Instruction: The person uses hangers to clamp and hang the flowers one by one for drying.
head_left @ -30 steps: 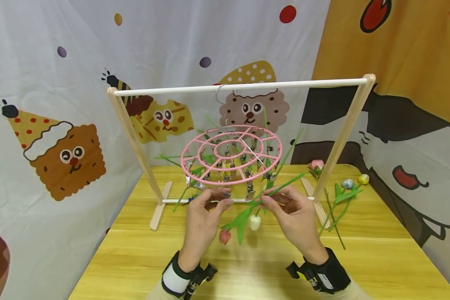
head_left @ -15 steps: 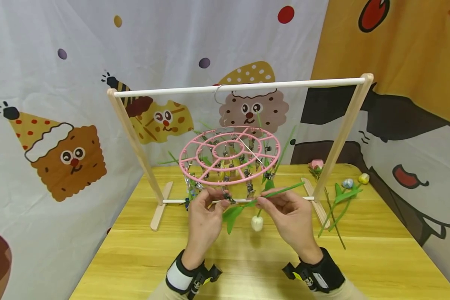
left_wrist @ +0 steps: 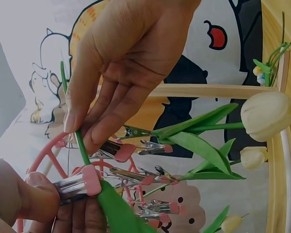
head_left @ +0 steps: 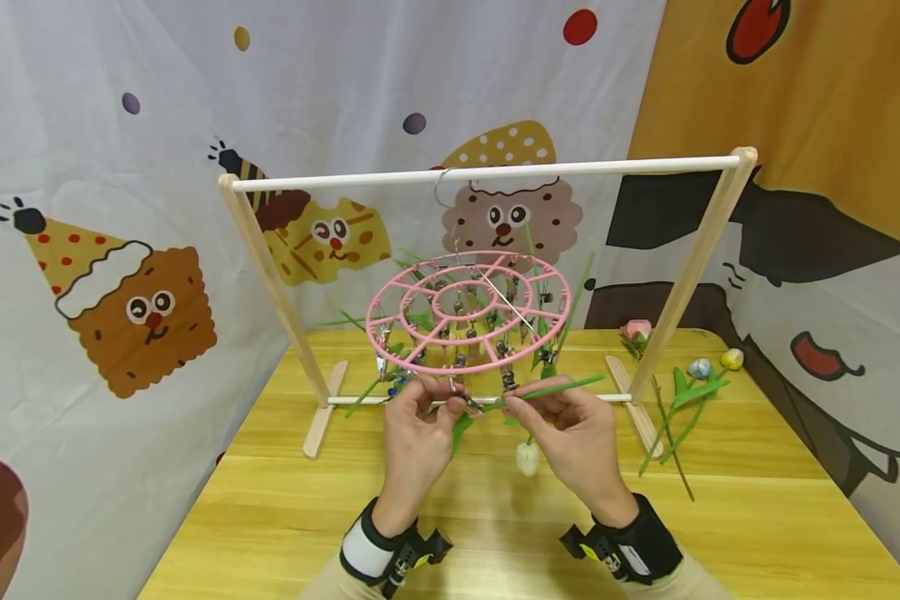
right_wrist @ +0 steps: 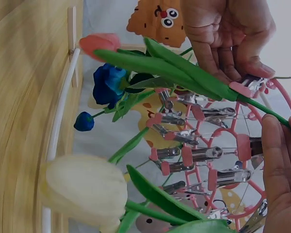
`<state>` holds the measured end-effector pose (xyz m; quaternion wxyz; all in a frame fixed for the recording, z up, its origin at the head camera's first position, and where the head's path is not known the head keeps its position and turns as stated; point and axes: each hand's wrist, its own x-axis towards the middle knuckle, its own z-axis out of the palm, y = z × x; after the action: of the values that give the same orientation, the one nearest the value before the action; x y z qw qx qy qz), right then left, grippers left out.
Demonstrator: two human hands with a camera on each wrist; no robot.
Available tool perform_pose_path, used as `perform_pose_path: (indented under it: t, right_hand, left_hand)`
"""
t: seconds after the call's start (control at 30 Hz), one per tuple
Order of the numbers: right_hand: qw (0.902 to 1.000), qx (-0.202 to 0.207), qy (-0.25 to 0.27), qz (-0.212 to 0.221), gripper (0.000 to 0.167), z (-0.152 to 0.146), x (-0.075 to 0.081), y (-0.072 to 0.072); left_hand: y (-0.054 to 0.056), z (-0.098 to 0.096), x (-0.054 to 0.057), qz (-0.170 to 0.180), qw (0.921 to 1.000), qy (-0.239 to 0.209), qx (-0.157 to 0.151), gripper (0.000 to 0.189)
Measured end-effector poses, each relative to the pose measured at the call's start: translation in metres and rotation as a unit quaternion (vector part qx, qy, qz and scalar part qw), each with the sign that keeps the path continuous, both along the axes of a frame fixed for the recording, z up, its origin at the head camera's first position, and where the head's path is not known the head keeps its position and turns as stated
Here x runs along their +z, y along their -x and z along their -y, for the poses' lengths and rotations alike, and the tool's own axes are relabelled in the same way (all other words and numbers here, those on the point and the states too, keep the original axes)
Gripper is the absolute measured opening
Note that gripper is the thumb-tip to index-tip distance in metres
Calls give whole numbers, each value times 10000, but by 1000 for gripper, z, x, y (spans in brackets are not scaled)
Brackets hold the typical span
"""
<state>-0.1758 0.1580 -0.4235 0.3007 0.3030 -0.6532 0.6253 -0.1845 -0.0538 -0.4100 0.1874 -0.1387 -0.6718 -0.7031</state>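
Observation:
My left hand (head_left: pixel 420 425) pinches a metal clip (left_wrist: pixel 73 187) with pink tips, which hangs from the near side of a round pink clip hanger (head_left: pixel 461 371). My right hand (head_left: pixel 573 433) pinches the green stem (head_left: pixel 566 387) of a pinkish-red tulip (right_wrist: pixel 99 44). The clip's tips lie at this stem, just above the leaves; whether they grip it cannot be told. In the head view the red bloom is hidden behind my left hand. A white tulip (head_left: pixel 527 459) hangs head down below my right hand. Blue flowers (right_wrist: pixel 109 83) hang farther left.
The hanger hooks over the white rod (head_left: pixel 570 171) of a wooden rack (head_left: pixel 693 267), with several other clips and flowers on it. On the table (head_left: pixel 307 517) at the right lie a pink rose (head_left: pixel 636 328), a light-blue flower (head_left: pixel 698 368) and a yellow tulip (head_left: pixel 732 359).
My right hand has brought the red tulip's stem leftward to the clip in my left hand, and the bloom has passed out of the head view. The hanger and white tulip have shifted slightly.

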Motion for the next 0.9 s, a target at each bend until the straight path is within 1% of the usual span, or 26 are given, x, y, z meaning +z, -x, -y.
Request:
perform_pose_path:
  t: [0.07,0.17,0.33,0.47,0.7,0.9]
  right_hand:
    - [9999,84,32,-49,30,1,0,0]
    - [9999,101,14,-13,31,3,-1,0]
    - [9998,37,-47,163,31,3,-1,0]
    - [9997,122,-27,222,31,3,0,-1]
    - [9996,278,-22,39,34,2,-3,1]
    - [9995,198,-185,172,36,1,-3,0]
  left_hand:
    - [1,0,-1,-16,10000,-15,-2,12]
    - [1,-1,-2,-40,10000,-28,-19,12]
    - [0,-1,-2,-102,9999,-23,-75,10]
    - [0,-2,-1,-146,9999,-20,-80,9]
    - [0,-3,-2,46,9998,-41,-209,12]
    - [-1,0,-3,211,9989,18,-422,18]
